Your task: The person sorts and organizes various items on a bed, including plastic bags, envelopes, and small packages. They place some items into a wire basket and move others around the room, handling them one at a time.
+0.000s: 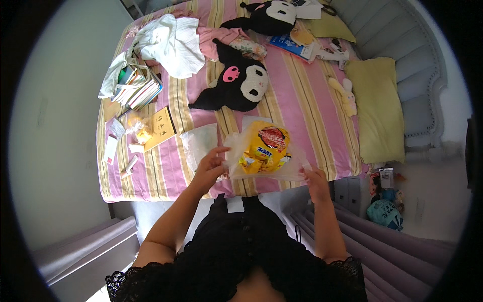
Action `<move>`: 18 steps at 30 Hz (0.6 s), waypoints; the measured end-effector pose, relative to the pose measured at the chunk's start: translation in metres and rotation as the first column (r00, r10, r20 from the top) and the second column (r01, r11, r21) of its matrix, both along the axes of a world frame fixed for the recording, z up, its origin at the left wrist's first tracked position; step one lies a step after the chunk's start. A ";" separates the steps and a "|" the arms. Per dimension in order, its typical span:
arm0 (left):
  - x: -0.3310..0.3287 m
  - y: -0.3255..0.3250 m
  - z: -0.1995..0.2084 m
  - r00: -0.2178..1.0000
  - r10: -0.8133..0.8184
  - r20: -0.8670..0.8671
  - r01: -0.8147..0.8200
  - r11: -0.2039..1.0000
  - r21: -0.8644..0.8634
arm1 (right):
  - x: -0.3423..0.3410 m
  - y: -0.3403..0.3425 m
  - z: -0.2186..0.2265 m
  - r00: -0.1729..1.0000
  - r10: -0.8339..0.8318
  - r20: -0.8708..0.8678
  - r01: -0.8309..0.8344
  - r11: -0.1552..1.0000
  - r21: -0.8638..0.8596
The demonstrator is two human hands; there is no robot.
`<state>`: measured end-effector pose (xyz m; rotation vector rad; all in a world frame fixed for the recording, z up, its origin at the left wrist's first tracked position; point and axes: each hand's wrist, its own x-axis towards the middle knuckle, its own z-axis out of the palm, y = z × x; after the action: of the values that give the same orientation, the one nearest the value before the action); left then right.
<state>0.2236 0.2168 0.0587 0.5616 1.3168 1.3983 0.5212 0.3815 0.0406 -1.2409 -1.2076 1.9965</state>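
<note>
A clear plastic bag (pixel 297 171) lies flat near the bed's front edge, with a yellow snack packet (pixel 264 148) inside or on top of it; I cannot tell which. My left hand (pixel 211 166) grips the bag's left edge, its fingers curled. At the opposite corner, my right hand (pixel 316 182) pinches the plastic between thumb and fingers. Just left of the bag rests a whitish, semi-clear pouch (pixel 200 143), partly covered by my left hand.
Beyond the bag lies a black plush cushion (pixel 236 80). To the left are a yellow-brown notebook (pixel 162 127), a small bag of yellow items (pixel 141 132), a tote of books (pixel 136 88) and a white garment (pixel 173 45). A green pillow (pixel 377 105) lines the right side.
</note>
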 end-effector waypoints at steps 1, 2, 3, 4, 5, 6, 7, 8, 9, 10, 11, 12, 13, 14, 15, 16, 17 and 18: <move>-0.005 0.006 -0.017 0.978 -0.178 -0.106 0.169 0.982 -0.084 | 0.006 0.006 -0.019 0.976 0.034 0.217 -0.008 0.993 -0.120; -0.009 0.007 -0.040 0.971 -0.216 -0.102 0.196 0.963 -0.183 | -0.001 0.010 -0.033 0.975 0.021 0.219 0.002 0.994 -0.106; -0.012 0.007 -0.065 0.964 -0.247 -0.096 0.211 0.935 -0.285 | -0.011 0.013 -0.049 0.976 0.017 0.218 0.004 0.995 -0.097; -0.016 0.006 -0.081 0.957 -0.278 -0.083 0.227 0.896 -0.382 | -0.021 0.015 -0.055 0.976 0.010 0.218 0.009 0.996 -0.086; -0.016 0.008 -0.081 0.960 -0.257 -0.107 0.196 0.896 -0.398 | -0.031 0.012 -0.042 0.988 0.007 0.157 -0.007 1.000 0.000; -0.019 0.008 -0.078 0.955 -0.272 -0.120 0.207 0.899 -0.386 | -0.042 0.007 -0.026 0.995 0.012 0.096 -0.020 0.996 0.087; -0.018 0.006 -0.072 0.946 -0.299 -0.123 0.233 0.895 -0.381 | -0.044 -0.001 -0.015 0.999 0.009 0.043 -0.016 0.986 0.163; -0.017 0.004 -0.067 0.938 -0.324 -0.127 0.256 0.890 -0.377 | -0.045 -0.003 -0.013 0.999 0.018 0.027 -0.023 0.983 0.181; -0.017 0.004 -0.066 0.954 -0.275 -0.117 0.224 0.917 -0.331 | -0.046 -0.003 -0.012 0.999 0.031 0.011 -0.032 0.980 0.198; -0.016 0.003 -0.064 0.968 -0.228 -0.104 0.190 0.939 -0.285 | -0.045 -0.005 -0.010 0.999 0.043 -0.005 -0.041 0.976 0.215; -0.015 0.002 -0.062 0.980 -0.178 -0.089 0.152 0.959 -0.239 | -0.041 -0.008 -0.004 0.985 0.087 0.147 -0.122 0.960 0.251; -0.011 0.000 -0.058 0.981 -0.172 -0.085 0.159 0.977 -0.145 | -0.033 -0.010 0.003 0.947 0.124 0.296 -0.209 0.939 0.273; -0.001 -0.001 -0.050 0.983 -0.164 -0.080 0.161 0.986 -0.047 | -0.028 -0.011 0.010 0.885 0.154 0.440 -0.300 0.911 0.285; 0.009 -0.001 -0.040 0.985 -0.158 -0.072 0.162 0.986 0.051 | -0.023 -0.014 0.013 0.912 0.183 0.367 -0.315 0.885 0.343; 0.020 -0.001 -0.018 0.970 -0.242 0.024 0.240 0.970 0.045 | -0.019 -0.018 0.015 0.931 0.218 0.292 -0.326 0.857 0.399; 0.028 -0.001 -0.017 0.952 -0.304 -0.038 0.305 0.952 0.015 | -0.017 -0.022 0.018 0.940 0.265 0.214 -0.336 0.826 0.452; 0.034 0.003 -0.007 0.912 -0.376 -0.164 0.390 0.919 0.061 | -0.019 -0.026 0.020 0.925 0.326 0.197 -0.381 0.787 0.485; 0.040 0.008 0.002 0.853 -0.432 -0.291 0.475 0.875 0.094 | -0.024 -0.031 0.021 0.904 0.387 0.181 -0.422 0.744 0.518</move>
<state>0.2632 0.2244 0.0609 1.1271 1.1726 1.0601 0.4973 0.3505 0.0620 -0.7909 -2.0478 1.6799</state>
